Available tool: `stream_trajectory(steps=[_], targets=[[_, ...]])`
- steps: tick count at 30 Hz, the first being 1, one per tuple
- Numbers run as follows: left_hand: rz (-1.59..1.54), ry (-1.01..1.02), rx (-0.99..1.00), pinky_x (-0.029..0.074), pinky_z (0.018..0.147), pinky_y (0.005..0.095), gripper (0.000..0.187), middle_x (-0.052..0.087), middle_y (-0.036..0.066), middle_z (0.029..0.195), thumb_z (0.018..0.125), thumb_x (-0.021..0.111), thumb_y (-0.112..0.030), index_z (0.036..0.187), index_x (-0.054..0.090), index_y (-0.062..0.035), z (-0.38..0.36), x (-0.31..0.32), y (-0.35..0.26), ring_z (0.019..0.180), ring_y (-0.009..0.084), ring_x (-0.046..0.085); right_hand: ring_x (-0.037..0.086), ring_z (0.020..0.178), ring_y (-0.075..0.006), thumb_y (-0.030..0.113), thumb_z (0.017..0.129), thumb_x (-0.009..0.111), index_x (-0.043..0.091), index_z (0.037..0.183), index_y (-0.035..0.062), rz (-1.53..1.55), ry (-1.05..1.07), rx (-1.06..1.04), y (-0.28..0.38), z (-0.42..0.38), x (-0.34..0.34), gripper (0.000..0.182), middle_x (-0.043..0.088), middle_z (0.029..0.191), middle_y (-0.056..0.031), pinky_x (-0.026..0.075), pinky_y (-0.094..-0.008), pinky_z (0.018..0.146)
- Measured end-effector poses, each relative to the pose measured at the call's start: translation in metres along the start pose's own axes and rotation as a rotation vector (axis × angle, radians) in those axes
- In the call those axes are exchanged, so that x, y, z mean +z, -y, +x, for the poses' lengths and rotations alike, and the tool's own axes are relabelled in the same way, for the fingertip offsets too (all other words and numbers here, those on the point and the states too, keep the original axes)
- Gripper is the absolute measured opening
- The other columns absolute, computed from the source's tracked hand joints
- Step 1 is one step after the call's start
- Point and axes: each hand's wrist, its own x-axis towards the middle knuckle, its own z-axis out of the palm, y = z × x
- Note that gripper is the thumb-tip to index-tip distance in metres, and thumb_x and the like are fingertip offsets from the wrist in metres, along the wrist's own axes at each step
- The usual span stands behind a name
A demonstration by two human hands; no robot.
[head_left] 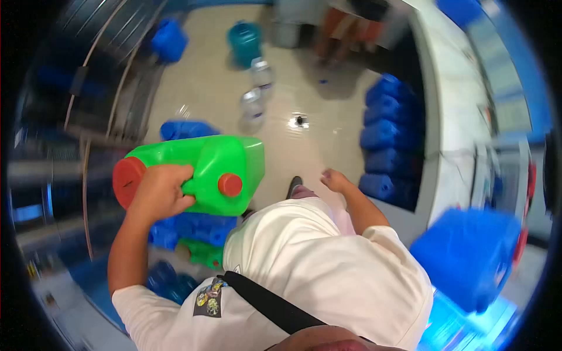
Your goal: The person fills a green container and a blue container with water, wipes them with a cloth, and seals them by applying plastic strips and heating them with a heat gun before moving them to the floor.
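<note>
My left hand is wrapped round the handle of a green jerrycan, held up at my left side. The jerrycan has a large red cap at one end and a small red cap near the handle. On my other side, my right hand hangs low with its fingers curled in, and nothing shows in it. Below the raised jerrycan, blue containers and another green container stand on the floor, partly hidden by my body and arm.
A row of blue jerrycans stands under the counter at right. A large blue jerrycan is close on my right. Two clear bottles and a teal water bottle stand ahead on the tiled floor. Another person's legs show beyond.
</note>
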Motion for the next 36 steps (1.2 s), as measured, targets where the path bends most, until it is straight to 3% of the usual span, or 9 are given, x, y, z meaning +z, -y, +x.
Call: stream_trajectory(steps=[7,12,16,23,25,27,30,33,36], targets=[[0.584,-0.092,0.848,0.047,0.079,0.0406,0.031,0.061,0.006,0.081,0.059,0.075,-0.012,0.084,0.057,-0.0099,0.199,-0.083,-0.211,0.085,0.0266,0.063,0.062,0.104,-0.035,0.025,0.089,0.065,0.049,0.134,0.0022,0.441,-0.581,0.07,-0.029,-0.086,-0.104,0.053,0.057,0.123,-0.0215,0.049,-0.0426,0.092],[0.718,-0.367,1.245,0.042,0.1,0.0421,0.03,0.06,0.01,0.1,0.072,0.065,-0.003,0.101,0.063,-0.0054,0.357,-0.108,-0.321,0.105,0.0315,0.057,0.057,0.111,-0.0315,0.01,0.085,0.071,0.035,0.145,0.0031,0.388,-1.389,-0.024,-0.024,-0.141,-0.172,0.071,0.044,0.136,-0.0201,0.048,-0.0411,0.094],[0.854,-0.367,1.426,0.046,0.093,0.0395,0.013,0.064,0.005,0.109,0.087,0.065,-0.016,0.096,0.064,-0.0084,0.437,-0.131,-0.444,0.111,0.0238,0.057,0.031,0.138,-0.0442,0.022,0.085,0.073,0.023,0.149,-0.0005,0.227,-1.499,-0.005,-0.017,-0.173,-0.243,0.085,0.03,0.148,-0.0289,0.029,-0.0491,0.114],[0.514,-0.396,1.656,0.042,0.1,0.0396,0.015,0.061,0.007,0.11,0.092,0.055,-0.011,0.104,0.062,-0.0053,0.579,-0.105,-0.568,0.11,0.0278,0.056,0.031,0.137,-0.0483,0.029,0.082,0.077,0.017,0.15,-0.0021,0.11,-1.799,0.124,-0.058,-0.145,-0.379,0.095,0.027,0.148,-0.0311,0.028,-0.0516,0.113],[0.218,-0.541,1.753,0.044,0.1,0.0392,0.038,0.061,0.015,0.114,0.083,0.06,0.0,0.121,0.058,-0.005,0.631,-0.094,-0.588,0.116,0.033,0.056,0.03,0.139,-0.043,0.037,0.079,0.081,0.011,0.15,-0.0057,0.184,-1.841,0.176,-0.069,-0.134,-0.404,0.109,0.03,0.147,-0.0288,0.028,-0.0502,0.114],[-0.198,-0.29,1.532,0.05,0.092,0.041,0.043,0.063,0.017,0.12,0.092,0.063,-0.02,0.131,0.052,-0.0061,0.684,-0.075,-0.598,0.11,0.032,0.061,0.032,0.138,-0.0425,0.04,0.078,0.082,0.009,0.15,-0.0048,0.16,-1.868,0.148,-0.088,-0.114,-0.421,0.112,0.03,0.148,-0.0285,0.029,-0.05,0.113],[-0.885,0.685,0.79,0.051,0.087,0.035,0.042,0.067,0.012,0.11,0.094,0.062,-0.036,0.12,0.06,-0.0028,0.699,-0.079,-0.598,0.098,0.0201,0.066,0.036,0.136,-0.0419,0.042,0.076,0.083,0.006,0.152,-0.002,0.117,-1.902,0.064,-0.12,-0.09,-0.46,0.117,0.031,0.148,-0.0277,0.032,-0.0497,0.112],[-1.026,1.108,0.595,0.051,0.092,0.0326,0.038,0.067,0.009,0.114,0.097,0.058,-0.029,0.124,0.058,-0.0023,0.761,-0.087,-0.621,0.103,0.0163,0.065,0.037,0.135,-0.0415,0.039,0.076,0.083,0.013,0.152,0.0027,0.184,-1.881,0.068,-0.135,-0.081,-0.503,0.11,0.033,0.148,-0.0252,0.032,-0.0506,0.111],[-1.066,1.062,0.687,0.054,0.085,0.0305,0.036,0.069,0.008,0.106,0.095,0.06,-0.029,0.12,0.06,-0.002,0.783,-0.084,-0.637,0.097,0.0155,0.065,0.037,0.135,-0.0403,0.034,0.077,0.082,0.022,0.153,0.0071,0.168,-1.741,0.383,-0.162,-0.094,-0.536,0.1,0.035,0.147,-0.0222,0.032,-0.0502,0.111]])
